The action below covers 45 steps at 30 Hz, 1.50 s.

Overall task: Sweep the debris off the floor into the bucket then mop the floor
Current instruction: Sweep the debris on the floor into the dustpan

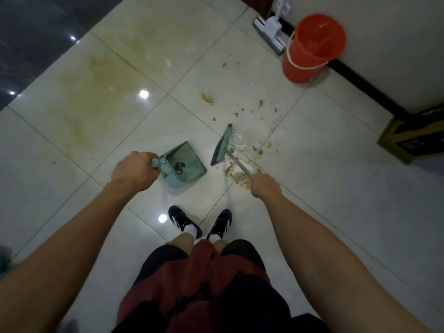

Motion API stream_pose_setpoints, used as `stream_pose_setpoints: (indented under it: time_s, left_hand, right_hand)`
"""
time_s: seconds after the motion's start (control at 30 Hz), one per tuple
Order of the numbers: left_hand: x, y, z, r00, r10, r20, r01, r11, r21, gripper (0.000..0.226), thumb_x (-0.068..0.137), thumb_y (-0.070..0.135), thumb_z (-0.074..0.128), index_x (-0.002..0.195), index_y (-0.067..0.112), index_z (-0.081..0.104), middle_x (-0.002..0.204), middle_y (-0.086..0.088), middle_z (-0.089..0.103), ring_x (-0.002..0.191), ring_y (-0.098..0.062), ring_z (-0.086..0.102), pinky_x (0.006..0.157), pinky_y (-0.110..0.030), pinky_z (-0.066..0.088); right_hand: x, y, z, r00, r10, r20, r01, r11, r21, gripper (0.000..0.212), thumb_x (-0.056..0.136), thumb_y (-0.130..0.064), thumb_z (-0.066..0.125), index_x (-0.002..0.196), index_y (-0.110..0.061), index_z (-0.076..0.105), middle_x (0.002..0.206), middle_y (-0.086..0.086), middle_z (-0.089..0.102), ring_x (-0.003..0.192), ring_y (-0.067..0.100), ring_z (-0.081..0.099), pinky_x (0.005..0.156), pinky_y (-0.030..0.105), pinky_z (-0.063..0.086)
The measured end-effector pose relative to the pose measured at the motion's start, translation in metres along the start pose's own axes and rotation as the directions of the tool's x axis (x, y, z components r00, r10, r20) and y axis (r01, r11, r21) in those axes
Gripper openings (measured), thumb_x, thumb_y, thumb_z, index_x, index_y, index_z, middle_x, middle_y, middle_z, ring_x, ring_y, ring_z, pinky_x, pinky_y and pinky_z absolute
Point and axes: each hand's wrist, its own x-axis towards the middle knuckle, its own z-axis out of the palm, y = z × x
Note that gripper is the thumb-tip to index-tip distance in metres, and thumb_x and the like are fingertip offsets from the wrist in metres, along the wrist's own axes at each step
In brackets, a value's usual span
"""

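My left hand [134, 169] grips the handle of a green dustpan [185, 162] that rests on the white tiled floor, its mouth facing right; a small dark bit lies inside it. My right hand [264, 185] holds the thin metal handle of a green broom [222, 145], whose head stands on the floor just right of the dustpan. Food scraps and debris [242, 174] lie under and right of the broom, with more bits [249, 109] scattered toward the orange bucket [310, 48] at the far right by the wall. A white flat mop [270, 32] leans left of the bucket.
A yellowish stain [96, 82] spreads over the tiles at the left. My feet in black shoes [199, 223] stand just below the dustpan. A dark, gold-edged piece of furniture [413, 138] sits at the right by the white wall. Dark flooring borders the upper left.
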Motion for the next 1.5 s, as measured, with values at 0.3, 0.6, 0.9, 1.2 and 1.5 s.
stream_pose_setpoints:
  time_s: [0.3, 0.6, 0.9, 1.2, 1.5]
  left_hand:
    - [0.011, 0.058, -0.013, 0.997, 0.081, -0.015, -0.081, 0.996, 0.024, 0.011, 0.092, 0.029, 0.059, 0.086, 0.027, 0.068, 0.078, -0.004, 0.063, 0.072, -0.028, 0.061, 0.063, -0.035, 0.05]
    - [0.037, 0.022, -0.048, 0.999, 0.043, -0.033, -0.044, 0.999, -0.011, 0.011, 0.092, 0.03, 0.06, 0.083, 0.028, 0.067, 0.08, -0.004, 0.064, 0.072, -0.029, 0.062, 0.064, -0.035, 0.052]
    - [0.106, -0.088, -0.091, 1.0, -0.013, -0.004, 0.013, 1.0, -0.021, 0.012, 0.088, 0.03, 0.057, 0.082, 0.025, 0.067, 0.08, -0.007, 0.064, 0.073, -0.034, 0.062, 0.065, -0.037, 0.055]
    - [0.158, -0.139, -0.116, 0.999, 0.036, 0.04, -0.037, 0.999, 0.03, 0.011, 0.091, 0.029, 0.056, 0.09, 0.025, 0.066, 0.085, -0.008, 0.066, 0.073, -0.032, 0.063, 0.062, -0.032, 0.05]
    - [0.148, -0.089, -0.107, 0.993, 0.113, 0.025, -0.114, 0.99, 0.081, 0.015, 0.091, 0.027, 0.058, 0.1, 0.025, 0.07, 0.087, -0.009, 0.065, 0.077, -0.034, 0.063, 0.066, -0.036, 0.054]
  right_hand:
    - [0.001, 0.035, -0.007, 0.999, 0.004, -0.045, 0.003, 0.987, 0.164, 0.032, 0.096, -0.014, 0.048, 0.127, -0.011, 0.057, 0.121, 0.01, 0.061, 0.104, 0.029, 0.063, 0.073, 0.032, 0.045]
    - [0.023, -0.031, -0.029, 0.996, -0.07, -0.049, 0.078, 0.979, 0.191, 0.03, 0.094, -0.013, 0.047, 0.122, -0.009, 0.059, 0.113, 0.01, 0.064, 0.098, 0.028, 0.066, 0.076, 0.032, 0.052]
    - [0.06, -0.181, -0.044, 0.989, -0.151, -0.011, 0.151, 0.981, 0.124, 0.027, 0.095, -0.02, 0.054, 0.118, -0.009, 0.059, 0.113, 0.009, 0.065, 0.097, 0.027, 0.066, 0.079, 0.036, 0.057]
    - [0.077, -0.248, -0.063, 0.994, -0.109, 0.014, 0.108, 0.994, 0.018, 0.026, 0.096, -0.013, 0.05, 0.121, -0.008, 0.059, 0.115, 0.011, 0.064, 0.102, 0.029, 0.065, 0.07, 0.034, 0.044]
    - [0.06, -0.175, -0.053, 1.0, -0.002, 0.019, 0.001, 0.999, 0.036, 0.027, 0.093, -0.018, 0.054, 0.118, -0.013, 0.062, 0.108, 0.007, 0.065, 0.096, 0.026, 0.066, 0.079, 0.035, 0.053]
